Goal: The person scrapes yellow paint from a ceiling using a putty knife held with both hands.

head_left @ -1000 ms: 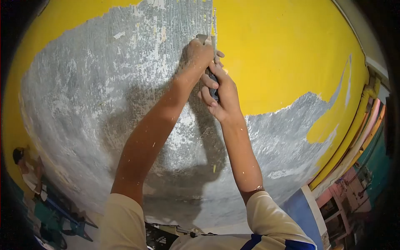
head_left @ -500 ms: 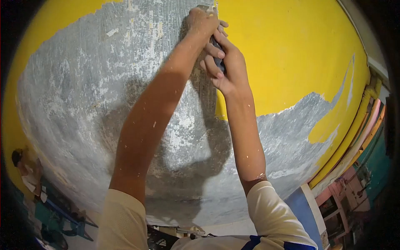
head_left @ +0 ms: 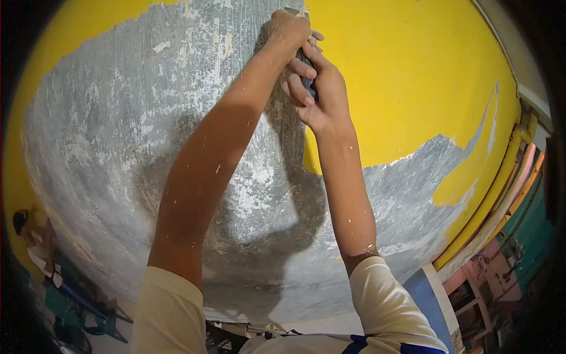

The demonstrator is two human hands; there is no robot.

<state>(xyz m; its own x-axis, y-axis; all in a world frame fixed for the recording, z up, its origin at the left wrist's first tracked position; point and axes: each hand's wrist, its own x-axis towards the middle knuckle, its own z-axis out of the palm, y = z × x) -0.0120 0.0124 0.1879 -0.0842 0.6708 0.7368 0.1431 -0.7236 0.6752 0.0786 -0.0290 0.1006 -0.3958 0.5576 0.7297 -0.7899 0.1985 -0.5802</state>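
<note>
Both my arms reach up to a wall with yellow paint (head_left: 407,82) on the right and bare, scratched grey surface (head_left: 118,124) on the left. My right hand (head_left: 323,88) is wrapped round the dark handle of a paint scraper (head_left: 309,85). Above it, my left hand (head_left: 288,30) is closed over the front of the scraper, near its metal blade. The blade sits at the top, by the upright edge between yellow and grey; the left hand hides most of it. Pale flecks dot both forearms.
At the lower left, another person (head_left: 40,251) is by the wall. A yellow pipe (head_left: 501,183) runs down the right side, beside pink and green structures (head_left: 489,265). A blue panel (head_left: 427,298) stands at the lower right. My shadow falls on the wall.
Both hands keep their grip on the scraper and hardly move. My left elbow has shifted slightly outward to the left, and the view has shifted a little.
</note>
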